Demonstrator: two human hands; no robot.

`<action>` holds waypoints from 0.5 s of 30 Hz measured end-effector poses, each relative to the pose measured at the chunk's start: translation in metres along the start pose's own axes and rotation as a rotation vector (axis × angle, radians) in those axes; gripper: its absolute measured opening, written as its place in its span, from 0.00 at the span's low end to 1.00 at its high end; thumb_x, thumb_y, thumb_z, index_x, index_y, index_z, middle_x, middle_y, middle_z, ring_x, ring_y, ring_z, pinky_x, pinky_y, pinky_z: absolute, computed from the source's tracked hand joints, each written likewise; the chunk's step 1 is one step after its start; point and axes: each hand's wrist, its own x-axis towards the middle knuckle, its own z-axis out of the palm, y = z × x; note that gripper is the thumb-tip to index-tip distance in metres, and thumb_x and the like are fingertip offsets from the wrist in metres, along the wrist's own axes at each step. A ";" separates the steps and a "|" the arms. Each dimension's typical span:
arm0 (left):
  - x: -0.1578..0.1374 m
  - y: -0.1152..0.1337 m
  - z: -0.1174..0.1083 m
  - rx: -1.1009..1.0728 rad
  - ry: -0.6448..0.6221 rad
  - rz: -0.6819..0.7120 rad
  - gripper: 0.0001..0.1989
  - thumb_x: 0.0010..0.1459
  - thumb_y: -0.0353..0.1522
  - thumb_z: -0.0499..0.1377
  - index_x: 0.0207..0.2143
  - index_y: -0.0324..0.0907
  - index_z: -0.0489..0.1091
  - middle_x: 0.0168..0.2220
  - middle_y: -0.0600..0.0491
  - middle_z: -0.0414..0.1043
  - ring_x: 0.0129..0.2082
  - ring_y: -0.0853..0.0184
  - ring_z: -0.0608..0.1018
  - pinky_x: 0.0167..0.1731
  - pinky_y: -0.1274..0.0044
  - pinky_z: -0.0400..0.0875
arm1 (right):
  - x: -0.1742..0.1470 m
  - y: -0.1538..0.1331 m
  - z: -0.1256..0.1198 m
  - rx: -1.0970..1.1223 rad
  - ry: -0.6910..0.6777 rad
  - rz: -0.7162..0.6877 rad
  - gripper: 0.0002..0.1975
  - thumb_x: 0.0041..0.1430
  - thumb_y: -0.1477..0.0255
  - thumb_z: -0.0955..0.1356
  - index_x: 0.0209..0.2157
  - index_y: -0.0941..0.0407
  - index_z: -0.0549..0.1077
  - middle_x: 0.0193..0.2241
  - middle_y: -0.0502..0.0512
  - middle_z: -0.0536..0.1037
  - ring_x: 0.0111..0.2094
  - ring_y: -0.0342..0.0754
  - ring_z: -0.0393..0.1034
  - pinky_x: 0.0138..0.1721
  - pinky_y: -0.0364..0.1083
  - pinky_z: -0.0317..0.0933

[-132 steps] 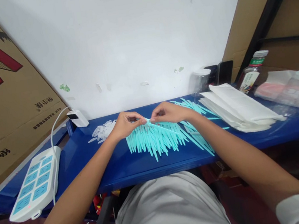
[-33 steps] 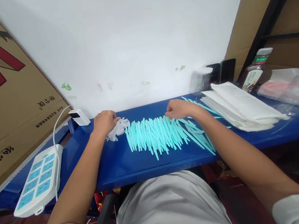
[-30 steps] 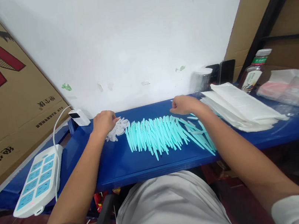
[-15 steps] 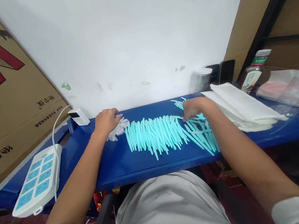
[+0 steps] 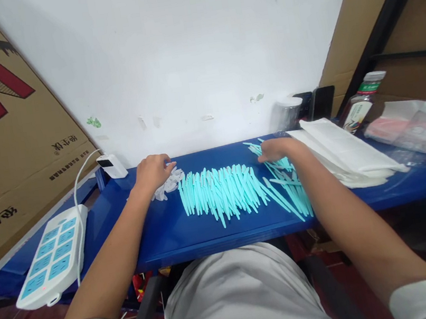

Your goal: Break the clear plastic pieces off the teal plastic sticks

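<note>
Many slim turquoise plastic sticks, which look like eyebrow razors (image 5: 221,190), lie side by side in a dense row on the blue table (image 5: 192,234). At the far left of the row, my left hand (image 5: 153,171) rests over a small heap of translucent plastic pieces (image 5: 168,186), its thumb and finger slightly apart with nothing visible between them. My right hand (image 5: 275,149) is above looser turquoise sticks (image 5: 290,196) at the right, fingers bent down and close together. What its fingertips hold, if anything, is hidden.
A white power strip (image 5: 51,258) and a small white device (image 5: 112,166) lie at left. White packets (image 5: 347,150), a clear jar (image 5: 288,113), a bottle (image 5: 362,102) and a tub with pink contents (image 5: 425,130) stand at right. A white wall (image 5: 198,60) rises behind.
My right hand has moved slightly away from the row's right end, back over the loose sticks, some of which have shifted. The left hand has hardly moved.
</note>
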 end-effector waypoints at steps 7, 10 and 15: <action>-0.001 0.001 -0.002 -0.044 0.009 0.011 0.16 0.65 0.45 0.59 0.40 0.44 0.80 0.35 0.47 0.81 0.37 0.53 0.79 0.33 0.69 0.67 | 0.001 -0.001 0.001 0.133 0.187 -0.001 0.20 0.72 0.62 0.61 0.49 0.64 0.73 0.54 0.77 0.77 0.53 0.66 0.74 0.47 0.53 0.66; 0.000 0.003 0.000 -0.154 0.052 0.039 0.15 0.64 0.45 0.60 0.39 0.45 0.81 0.34 0.48 0.81 0.34 0.56 0.80 0.34 0.69 0.68 | -0.005 -0.004 -0.002 0.325 0.301 -0.058 0.14 0.73 0.66 0.60 0.50 0.62 0.66 0.46 0.75 0.80 0.44 0.61 0.77 0.41 0.51 0.65; 0.000 0.018 0.006 -0.500 0.115 0.151 0.15 0.63 0.45 0.63 0.38 0.44 0.81 0.32 0.50 0.82 0.31 0.62 0.80 0.34 0.72 0.71 | -0.024 -0.025 -0.009 0.703 0.335 -0.410 0.09 0.76 0.65 0.57 0.41 0.53 0.61 0.28 0.56 0.78 0.29 0.49 0.74 0.34 0.46 0.65</action>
